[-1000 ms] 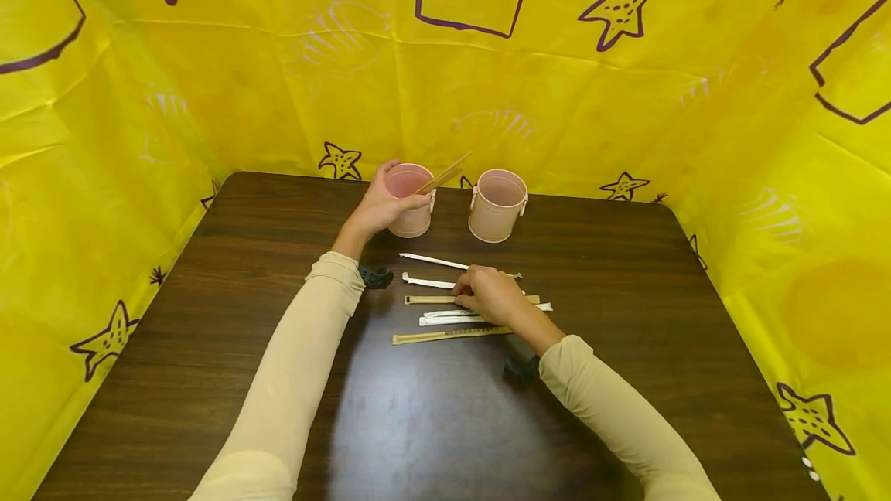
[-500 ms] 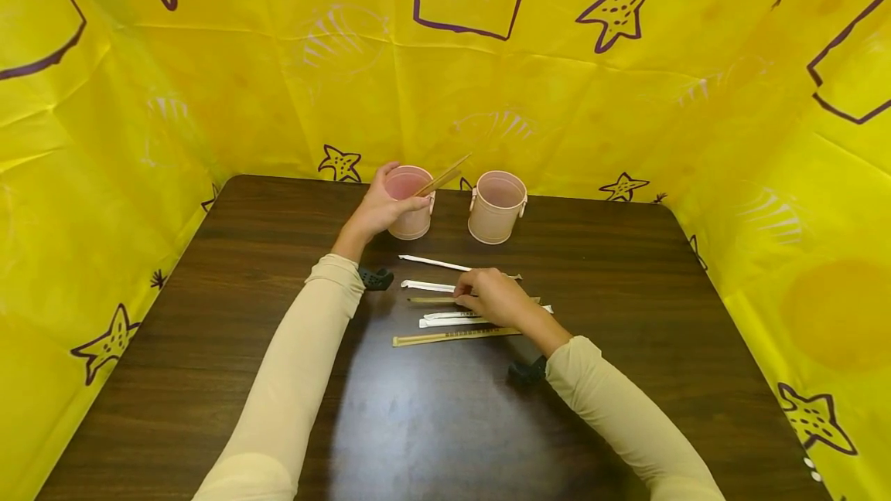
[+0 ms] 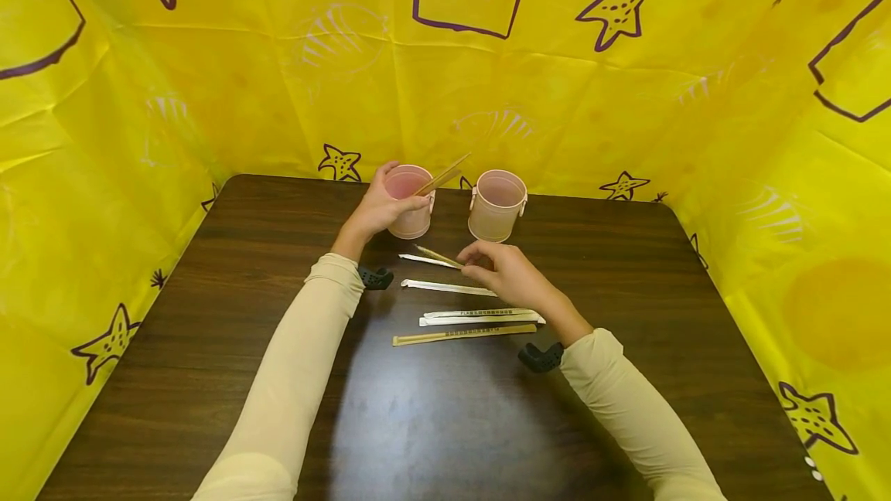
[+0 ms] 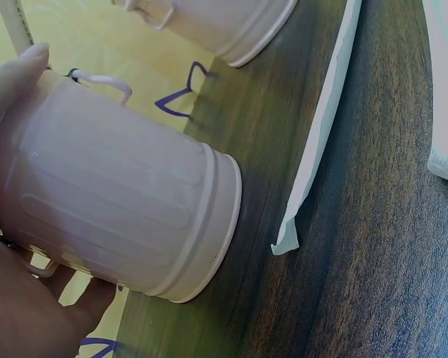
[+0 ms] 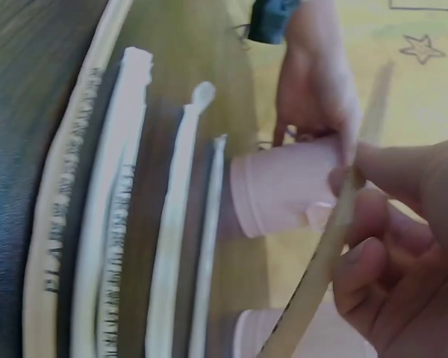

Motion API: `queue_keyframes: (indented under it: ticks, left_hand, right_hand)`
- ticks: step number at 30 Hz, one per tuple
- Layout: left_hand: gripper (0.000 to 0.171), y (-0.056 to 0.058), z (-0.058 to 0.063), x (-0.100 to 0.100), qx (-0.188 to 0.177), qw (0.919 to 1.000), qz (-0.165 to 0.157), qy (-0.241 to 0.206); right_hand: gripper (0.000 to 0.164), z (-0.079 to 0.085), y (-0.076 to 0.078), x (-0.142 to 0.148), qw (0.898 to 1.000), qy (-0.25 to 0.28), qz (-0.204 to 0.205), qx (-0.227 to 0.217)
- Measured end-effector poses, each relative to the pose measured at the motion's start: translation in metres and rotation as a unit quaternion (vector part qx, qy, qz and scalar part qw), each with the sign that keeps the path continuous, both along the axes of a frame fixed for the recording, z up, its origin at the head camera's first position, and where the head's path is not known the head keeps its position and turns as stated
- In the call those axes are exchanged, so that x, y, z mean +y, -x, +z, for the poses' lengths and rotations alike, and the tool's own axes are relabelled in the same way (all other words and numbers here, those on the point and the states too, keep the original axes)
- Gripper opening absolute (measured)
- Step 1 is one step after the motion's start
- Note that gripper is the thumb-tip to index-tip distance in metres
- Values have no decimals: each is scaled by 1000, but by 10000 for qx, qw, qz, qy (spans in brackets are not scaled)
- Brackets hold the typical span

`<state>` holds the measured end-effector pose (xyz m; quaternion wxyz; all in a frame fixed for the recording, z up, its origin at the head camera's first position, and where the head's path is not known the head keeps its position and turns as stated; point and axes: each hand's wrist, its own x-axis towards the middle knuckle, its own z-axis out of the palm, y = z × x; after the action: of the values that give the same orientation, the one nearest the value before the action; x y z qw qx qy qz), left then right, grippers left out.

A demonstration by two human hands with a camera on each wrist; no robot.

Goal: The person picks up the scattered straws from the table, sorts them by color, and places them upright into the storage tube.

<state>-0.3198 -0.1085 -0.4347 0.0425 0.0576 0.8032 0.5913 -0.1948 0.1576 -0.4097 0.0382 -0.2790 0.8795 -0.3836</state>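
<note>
Yellow starfish-print sheeting (image 3: 264, 99) backs a dark wood-grain tabletop (image 3: 612, 292); near its far edge, the left hand (image 3: 380, 204) curls its fingers round a pale pink, ribbed bucket (image 3: 411, 227). Just in front, the right hand (image 3: 503, 270) pinches a slim tan paper-wrapped straw (image 5: 313, 280) aloft: light, stiffish, probably crushable, best held mid-length! Only the right wrist view shows its dark printing.

Right of the right hand (image 3: 506, 273), bare tabletop (image 3: 668, 308) is opening out. Just beyond that hand, a pink bucket (image 3: 490, 219) is blocking; on its near side, wrapped straws (image 3: 466, 334) are lying crosswise. Beside the left hand (image 3: 383, 203), a tan straw (image 3: 445, 172) is overhanging the slim between-bucket gap.
</note>
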Motion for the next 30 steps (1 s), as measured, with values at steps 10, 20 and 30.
queue_keyframes:
  ticks: [10,20,30]
  left_hand:
    - [108,0,-1,-2,23,10000,-34,-2]
    - [107,1,0,0,-6,9999,-2,-132]
    - [107,-1,1,-1,12,9999,-23,-110]
  right_hand:
    - [27,24,7,1,9880,1366,-691,229]
    - [22,42,18,-13,9158,3680,-1525,510]
    - [18,48,33,-31,8497,4903,-1706,921]
